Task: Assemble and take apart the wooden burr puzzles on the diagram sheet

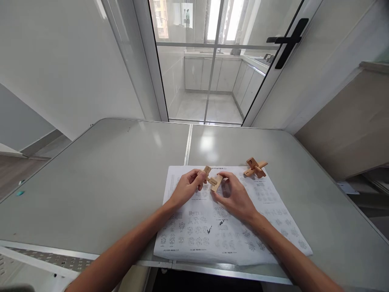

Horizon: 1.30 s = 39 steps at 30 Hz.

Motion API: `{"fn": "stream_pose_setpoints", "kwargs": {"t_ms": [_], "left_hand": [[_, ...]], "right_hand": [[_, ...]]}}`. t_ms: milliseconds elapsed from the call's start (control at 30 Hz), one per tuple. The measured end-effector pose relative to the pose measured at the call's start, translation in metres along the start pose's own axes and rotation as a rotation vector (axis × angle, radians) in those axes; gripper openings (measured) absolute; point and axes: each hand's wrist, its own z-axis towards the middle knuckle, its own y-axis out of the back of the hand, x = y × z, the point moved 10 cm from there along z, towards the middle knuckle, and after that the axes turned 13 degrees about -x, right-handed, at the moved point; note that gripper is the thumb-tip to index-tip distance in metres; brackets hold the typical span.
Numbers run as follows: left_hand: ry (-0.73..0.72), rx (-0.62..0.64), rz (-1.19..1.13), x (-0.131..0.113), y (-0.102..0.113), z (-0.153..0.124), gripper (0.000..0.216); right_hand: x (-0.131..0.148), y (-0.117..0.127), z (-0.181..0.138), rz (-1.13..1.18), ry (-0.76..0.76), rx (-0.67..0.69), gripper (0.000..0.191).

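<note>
My left hand (186, 187) pinches a small notched wooden block (206, 172) just above a printed paper sheet (212, 231). My right hand (234, 195) holds a second wooden block (216, 182) by its end, and the two blocks touch where they cross. A partly joined wooden puzzle cluster (255, 167) of crossed blocks lies on the sheet's far right corner, a short way beyond my right hand.
The sheet shows rows of small puzzle diagrams and lies on a grey folding table (106, 182) with a centre seam. A small teal item (20, 193) rests near the table's left edge. Behind the table stand a glass sliding door (212, 61) and a wooden cabinet (349, 117) at right.
</note>
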Motion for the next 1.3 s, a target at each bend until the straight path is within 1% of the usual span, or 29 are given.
{"fn": "stream_pose_setpoints", "kwargs": {"t_ms": [67,133,300,500,633,833,900,1000,1133,1300], "left_hand": [[-0.004,0.023,0.006,0.000,-0.002,-0.001,0.050],[-0.004,0.048,0.020,0.000,-0.004,-0.002,0.051],[0.024,0.087,0.046,0.000,-0.009,-0.006,0.053],[0.029,0.084,0.025,0.002,-0.010,-0.006,0.056],[0.014,0.093,0.053,0.005,-0.011,-0.005,0.056],[0.030,0.136,0.111,0.006,-0.013,-0.007,0.060],[0.043,0.152,0.119,0.005,-0.013,-0.009,0.059],[0.029,0.199,0.094,0.000,-0.016,-0.014,0.052],[0.013,0.260,0.005,-0.005,-0.022,-0.019,0.070],[0.034,0.285,-0.031,-0.003,-0.025,-0.020,0.065]], "right_hand": [[-0.001,0.004,0.001,0.047,-0.028,-0.020,0.054],[0.000,0.007,0.002,0.088,-0.023,-0.039,0.055],[0.010,0.012,0.001,0.134,0.066,-0.072,0.049],[0.024,0.009,-0.004,0.112,0.199,0.000,0.047],[0.028,0.009,-0.004,0.094,0.243,0.007,0.048],[0.033,0.005,-0.011,0.107,0.374,0.033,0.051],[0.031,0.003,-0.013,0.095,0.378,0.048,0.051],[0.026,0.003,-0.013,0.081,0.360,0.037,0.051],[0.022,0.004,-0.013,0.091,0.355,0.037,0.052],[0.026,0.001,-0.014,0.141,0.348,0.065,0.052]]}}
